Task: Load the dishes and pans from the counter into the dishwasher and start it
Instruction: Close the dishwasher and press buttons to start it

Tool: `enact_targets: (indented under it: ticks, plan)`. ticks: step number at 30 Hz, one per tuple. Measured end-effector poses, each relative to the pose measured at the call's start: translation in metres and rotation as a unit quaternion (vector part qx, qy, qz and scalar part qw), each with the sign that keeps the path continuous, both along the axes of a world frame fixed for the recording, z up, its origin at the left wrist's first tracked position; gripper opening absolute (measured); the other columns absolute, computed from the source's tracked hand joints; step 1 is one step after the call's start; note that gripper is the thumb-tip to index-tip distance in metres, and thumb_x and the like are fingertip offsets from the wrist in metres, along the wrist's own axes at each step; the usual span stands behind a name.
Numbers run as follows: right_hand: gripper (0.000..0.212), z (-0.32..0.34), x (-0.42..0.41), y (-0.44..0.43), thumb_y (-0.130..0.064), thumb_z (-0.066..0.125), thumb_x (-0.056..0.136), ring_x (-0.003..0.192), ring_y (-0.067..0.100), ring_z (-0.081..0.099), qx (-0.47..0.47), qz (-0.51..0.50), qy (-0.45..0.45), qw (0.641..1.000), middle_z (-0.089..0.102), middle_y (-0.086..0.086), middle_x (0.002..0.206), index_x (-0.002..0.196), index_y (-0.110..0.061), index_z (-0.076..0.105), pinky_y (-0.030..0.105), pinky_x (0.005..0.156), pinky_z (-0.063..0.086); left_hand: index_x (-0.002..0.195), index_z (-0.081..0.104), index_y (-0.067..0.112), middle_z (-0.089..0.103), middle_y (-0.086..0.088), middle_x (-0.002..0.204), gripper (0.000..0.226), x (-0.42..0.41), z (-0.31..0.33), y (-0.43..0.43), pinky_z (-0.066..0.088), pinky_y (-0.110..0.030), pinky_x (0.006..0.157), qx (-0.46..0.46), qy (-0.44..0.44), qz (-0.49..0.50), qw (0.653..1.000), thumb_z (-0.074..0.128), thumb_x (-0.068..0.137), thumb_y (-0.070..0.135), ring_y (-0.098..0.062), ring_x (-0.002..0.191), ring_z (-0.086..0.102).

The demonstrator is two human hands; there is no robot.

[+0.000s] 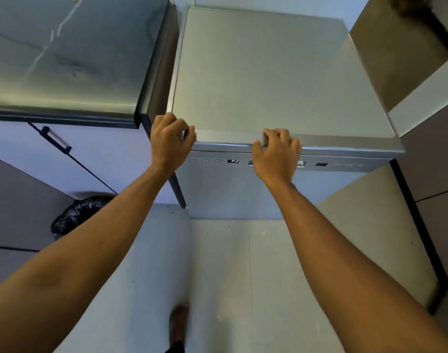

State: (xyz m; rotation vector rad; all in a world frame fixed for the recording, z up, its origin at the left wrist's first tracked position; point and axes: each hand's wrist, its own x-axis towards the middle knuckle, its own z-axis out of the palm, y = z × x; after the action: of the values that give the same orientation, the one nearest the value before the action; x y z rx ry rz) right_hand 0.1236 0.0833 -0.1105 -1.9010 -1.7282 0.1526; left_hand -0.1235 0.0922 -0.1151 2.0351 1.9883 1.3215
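Seen from my remote station through the head camera, both bare arms reach forward and down to the grey dishwasher (268, 80), which stands on the pale floor (243, 276) just beside the steel-topped table (65, 59) on its left and against tall brown panels (421, 161) on its right. My left hand (170, 138) is curled over the front left corner of the machine's flat top, fingers bent on the surface and thumb tucked at the edge. My right hand (276, 151) grips the front lip near the middle, fingers hooked onto the top and thumb pressed to the face of the lip. The door sits closed below the hands. On the control strip between them a small display (233, 161) reads P2, with faint buttons to either side; the right wrist hides most of the recessed door handle (301, 163). Under the table, a white cabinet front carries a dark bar handle (55, 140). A crumpled black bag (77, 212) lies on the floor at lower left, partly behind the left forearm. A bare foot (178, 324), blurred, shows at the bottom edge between the arms.
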Motion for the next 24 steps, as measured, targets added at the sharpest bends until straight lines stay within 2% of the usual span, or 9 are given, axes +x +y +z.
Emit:
enact_targets:
  ticks: [4,10,14,18,21,24]
  plan:
    - [0.017,0.007,-0.011,0.001,-0.033,0.051,0.091,0.101,0.028,0.045,-0.023,-0.029,0.008,0.999,0.055,-0.001,0.106,0.09,-0.018,0.058,0.043,0.095,0.042,0.069,0.057,0.01,0.05,-0.002,0.075,0.025,-0.004,-0.004,0.004,0.032,-0.026,0.069,-0.032,-0.01,-0.019,0.999,0.064,0.09,0.024,-0.017,0.079,0.039]
    - [0.02,0.018,-0.029,0.007,-0.031,0.053,0.091,0.105,0.032,0.047,-0.062,-0.07,0.01,0.996,0.055,0.004,0.11,0.099,-0.015,0.062,0.041,0.092,0.043,0.07,0.057,0.011,0.05,-0.003,0.076,0.023,-0.017,-0.001,0.012,0.041,-0.036,0.068,-0.059,-0.014,-0.06,0.996,0.066,0.088,0.024,-0.022,0.078,0.043]
    - [0.016,0.035,-0.031,0.01,-0.027,0.058,0.09,0.104,0.032,0.05,-0.1,-0.077,0.008,0.992,0.057,0.005,0.112,0.098,-0.018,0.066,0.041,0.087,0.045,0.073,0.062,0.011,0.053,-0.002,0.077,0.021,-0.026,0.008,0.012,0.045,-0.036,0.065,-0.103,-0.014,-0.114,0.988,0.069,0.088,0.023,-0.02,0.077,0.046]
    - [0.012,0.053,-0.063,0.034,-0.019,0.061,0.089,0.109,0.028,0.053,-0.099,-0.005,0.076,0.992,0.061,0.001,0.117,0.095,-0.021,0.071,0.033,0.081,0.042,0.072,0.062,0.016,0.054,0.004,0.076,0.02,-0.054,0.026,0.012,0.043,-0.027,0.065,-0.132,-0.06,-0.14,0.979,0.07,0.088,0.025,-0.015,0.076,0.049]
    - [0.011,0.059,-0.106,0.053,-0.017,0.064,0.089,0.109,0.024,0.054,-0.066,0.077,0.141,0.985,0.064,0.0,0.114,0.096,-0.02,0.072,0.027,0.078,0.037,0.071,0.06,0.018,0.055,0.006,0.074,0.022,-0.091,0.035,0.003,0.043,-0.026,0.066,-0.122,-0.092,-0.097,0.984,0.07,0.089,0.027,-0.014,0.073,0.051]
    - [0.008,0.067,-0.16,0.072,-0.018,0.066,0.09,0.102,0.023,0.057,-0.044,0.148,0.169,0.973,0.066,0.001,0.107,0.094,-0.02,0.073,0.025,0.078,0.037,0.076,0.063,0.023,0.055,0.012,0.079,0.016,-0.14,0.042,-0.016,0.046,-0.023,0.067,-0.132,-0.107,-0.024,0.985,0.069,0.089,0.03,-0.011,0.081,0.056]
